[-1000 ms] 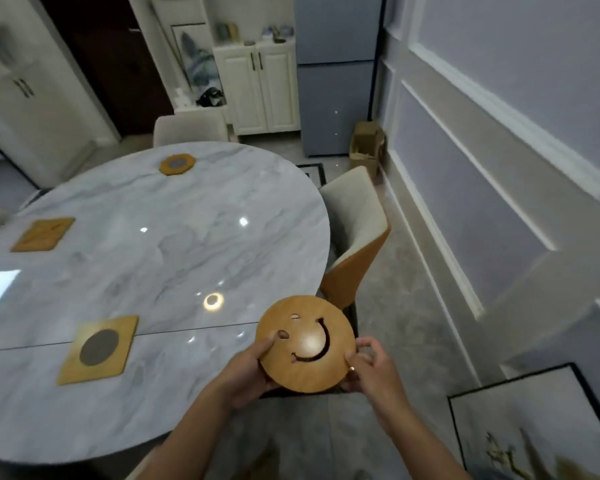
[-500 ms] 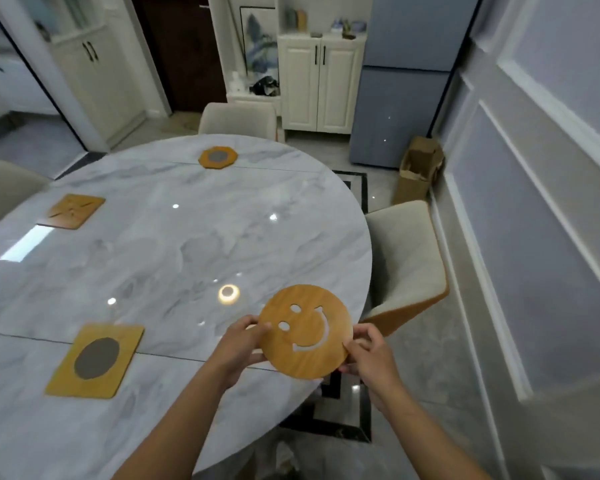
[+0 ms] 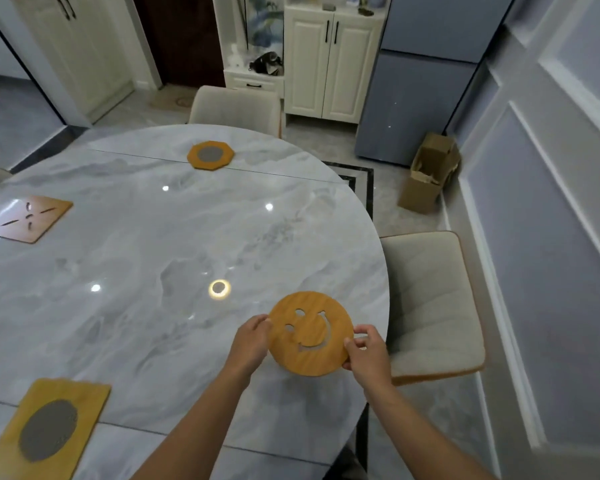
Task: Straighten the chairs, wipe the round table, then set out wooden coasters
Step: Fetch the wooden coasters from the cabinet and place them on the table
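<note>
Dining room, through the head camera I run from afar: the round smiley coaster point(image 3: 310, 334) now hangs over the worktop point(image 3: 136, 271) near its right edge, in front of the right-hand chair point(image 3: 430, 299). A second ago it was held out beyond the rim, above the floor. Half a second ago it straddled the edge.

The left hand point(image 3: 252, 341) pinches the coaster's left rim with its fingers curled round it. The right hand point(image 3: 366, 351) pinches the right rim between thumb and fingertips. Each grip is closed on the wood and carries nothing else. The disc tilts slightly toward me, and I cannot tell whether its near edge touches the marble.

Three coasters lie flat on the worktop:
- an octagonal coaster point(image 3: 210, 155) at the far side, by the far chair point(image 3: 234, 105)
- a slotted square coaster point(image 3: 28, 218) at the left
- a square coaster with a grey oval point(image 3: 49, 431) nearest me

I judge this to be the fourth and last place, with the chairs and the wiping apparently done. What remains is to lower the disc flat and release both hands.
</note>
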